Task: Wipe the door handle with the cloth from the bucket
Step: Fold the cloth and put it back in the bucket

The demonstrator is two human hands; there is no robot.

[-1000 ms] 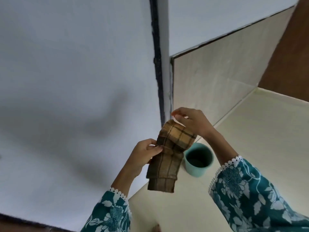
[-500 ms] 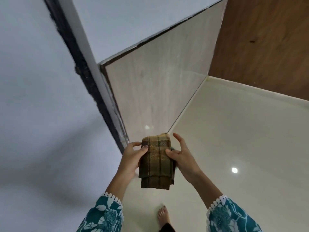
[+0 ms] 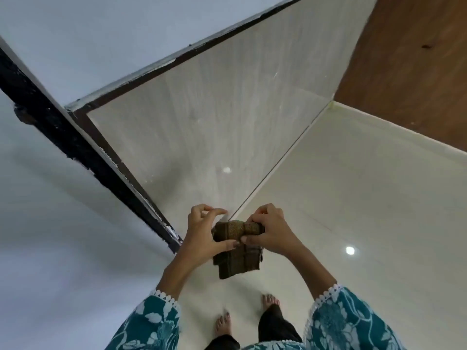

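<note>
A brown checked cloth (image 3: 236, 258), folded into a thick wad, hangs in front of me above the floor. My left hand (image 3: 202, 236) grips its left side with the thumb pressed on the front. My right hand (image 3: 270, 233) pinches the top fold from the right and bends it over. Both hands touch each other at the thumbs. No bucket and no door handle are in view.
A brown wooden door (image 3: 404, 72) stands at the upper right. A pale tiled wall (image 3: 227, 109) meets the glossy cream floor (image 3: 353, 210) ahead. A dark frame strip (image 3: 75, 145) and a white wall (image 3: 50, 248) lie to the left. Bare feet (image 3: 225, 324) stand below.
The view has swung right and downward, and the teal bucket seen a second ago has left the view. The long hanging cloth has been folded shorter, and my hands have closed in on its top.
</note>
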